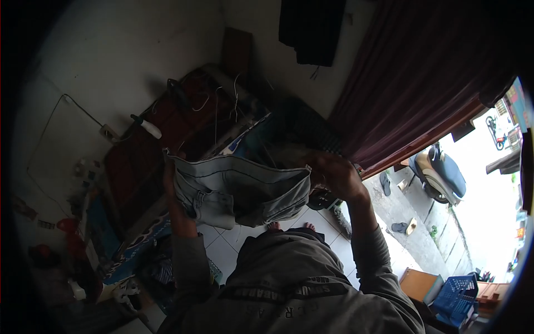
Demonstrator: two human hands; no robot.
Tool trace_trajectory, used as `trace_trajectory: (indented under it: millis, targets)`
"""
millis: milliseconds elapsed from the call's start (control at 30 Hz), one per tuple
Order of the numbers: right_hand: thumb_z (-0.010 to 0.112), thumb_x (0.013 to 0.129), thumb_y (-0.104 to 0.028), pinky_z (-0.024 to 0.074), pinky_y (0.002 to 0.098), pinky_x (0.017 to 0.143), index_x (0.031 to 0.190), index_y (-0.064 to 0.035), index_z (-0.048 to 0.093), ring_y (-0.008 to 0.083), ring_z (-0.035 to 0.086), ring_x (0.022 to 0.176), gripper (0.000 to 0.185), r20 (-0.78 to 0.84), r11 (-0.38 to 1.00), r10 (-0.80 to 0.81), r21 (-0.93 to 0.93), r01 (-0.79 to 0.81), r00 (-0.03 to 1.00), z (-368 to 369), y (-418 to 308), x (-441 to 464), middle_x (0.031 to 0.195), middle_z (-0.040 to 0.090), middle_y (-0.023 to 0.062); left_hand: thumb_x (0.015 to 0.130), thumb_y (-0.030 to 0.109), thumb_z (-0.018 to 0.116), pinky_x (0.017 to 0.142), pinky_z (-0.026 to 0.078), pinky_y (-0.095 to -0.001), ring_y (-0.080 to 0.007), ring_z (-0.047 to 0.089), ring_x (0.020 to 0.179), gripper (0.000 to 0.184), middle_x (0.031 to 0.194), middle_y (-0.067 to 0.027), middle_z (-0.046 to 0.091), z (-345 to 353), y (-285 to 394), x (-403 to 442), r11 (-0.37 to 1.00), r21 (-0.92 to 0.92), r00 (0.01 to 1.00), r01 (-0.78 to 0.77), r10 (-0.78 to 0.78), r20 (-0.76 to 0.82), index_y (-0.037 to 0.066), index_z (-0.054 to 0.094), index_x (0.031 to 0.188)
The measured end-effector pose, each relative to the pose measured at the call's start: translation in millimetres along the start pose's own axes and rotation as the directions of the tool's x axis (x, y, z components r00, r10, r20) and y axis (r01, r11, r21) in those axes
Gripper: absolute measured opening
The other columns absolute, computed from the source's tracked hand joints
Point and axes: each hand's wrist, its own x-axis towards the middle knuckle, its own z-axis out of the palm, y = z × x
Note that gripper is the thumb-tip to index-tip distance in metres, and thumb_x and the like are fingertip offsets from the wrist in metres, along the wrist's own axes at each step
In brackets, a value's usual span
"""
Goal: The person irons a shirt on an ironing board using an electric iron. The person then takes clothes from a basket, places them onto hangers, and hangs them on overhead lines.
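A pair of light denim pants point(222, 189) hangs spread between my two hands, its waistband stretched across in front of my body. My left hand point(170, 173) grips the left end of the waistband, mostly hidden behind the cloth. At the waistband's right end, my right hand point(332, 173) is closed on the edge. Below the pants, my bare feet show on the white tiled floor point(227, 239).
A white spray bottle point(149, 128) and wire hangers point(236, 100) are beyond the pants. A dark red curtain point(406, 72) hangs at the right beside the open doorway. Outside stand a scooter point(439, 173) and sandals point(400, 227). A blue basket point(456, 298) sits at the lower right.
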Motion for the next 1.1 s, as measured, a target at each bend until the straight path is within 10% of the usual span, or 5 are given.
trace_trajectory:
  millis: [67, 167, 567, 800, 1100]
  targets:
    - [0.063, 0.099, -0.008, 0.0607, 0.0382, 0.077, 0.131, 0.0042, 0.062, 0.0277, 0.074, 0.087, 0.034, -0.084, 0.969, -0.131, -0.222, 0.11, 0.988, 11.6, -15.8, -25.6, 0.104, 0.072, 0.0192, 0.105, 0.041, 0.059, 0.074, 0.056, -0.0293, -0.0141, 0.067, 0.091, 0.036, 0.107, -0.0032, 0.066, 28.6, 3.9, -5.4, 0.999, 0.021, 0.999, 0.046, -0.046, 0.025, 0.008, 0.063, 0.12]
    - [0.057, 0.099, -0.002, 0.0598, 0.0392, 0.072, 0.119, 0.0057, 0.068, 0.0317, 0.075, 0.084, 0.024, -0.041, 0.092, -0.502, -0.996, 0.006, 0.864, 39.1, -20.0, -51.0, 0.101, 0.072, 0.0208, 0.104, 0.044, 0.059, 0.079, 0.055, -0.0309, -0.0153, 0.066, 0.096, 0.038, 0.108, -0.0046, 0.064, 101.1, -1.8, -16.5, 0.996, 0.065, 0.964, 0.058, -0.039, -0.264, 0.008, 0.063, 0.117]
    - [0.046, 0.091, 0.003, 0.0492, 0.033, 0.079, 0.105, 0.0012, 0.062, 0.0246, 0.065, 0.085, 0.021, -0.187, 0.105, -0.96, -0.93, -0.353, 0.208, 26.9, -60.5, -286.1, 0.096, 0.065, 0.013, 0.1, 0.053, 0.062, 0.086, 0.054, -0.0326, -0.0183, 0.061, 0.098, 0.054, 0.105, -0.0087, 0.06, 281.1, -55.8, -87.2, 0.938, 0.17, 0.583, -0.301, 0.04, 0.812, 0.004, 0.057, 0.122]
    - [0.046, 0.095, 0.003, 0.0506, 0.0321, 0.08, 0.104, 0.0008, 0.062, 0.0243, 0.066, 0.087, 0.019, 0.027, -0.005, -0.999, -0.87, -0.493, -0.037, -8.2, -90.4, -515.9, 0.094, 0.066, 0.0137, 0.095, 0.054, 0.07, 0.077, 0.049, -0.0257, -0.0104, 0.061, 0.089, 0.058, 0.1, -0.0053, 0.067, 447.3, -148.8, -213.5, 0.986, 0.022, 0.521, 0.164, -0.105, 0.847, 0.0, 0.066, 0.117]
    - [0.047, 0.101, -0.004, 0.052, 0.0328, 0.082, 0.105, -0.0001, 0.063, 0.0235, 0.068, 0.088, 0.017, 0.082, -0.046, -0.996, -0.769, -0.637, -0.027, -21.7, -140.3, -738.8, 0.095, 0.065, 0.0137, 0.107, 0.03, 0.055, 0.083, 0.055, -0.0345, -0.0148, 0.067, 0.088, 0.034, 0.095, -0.0077, 0.07, 670.9, -217.1, -320.5, 0.905, 0.054, 0.326, -0.423, 0.096, 0.94, 0.0, 0.071, 0.103]
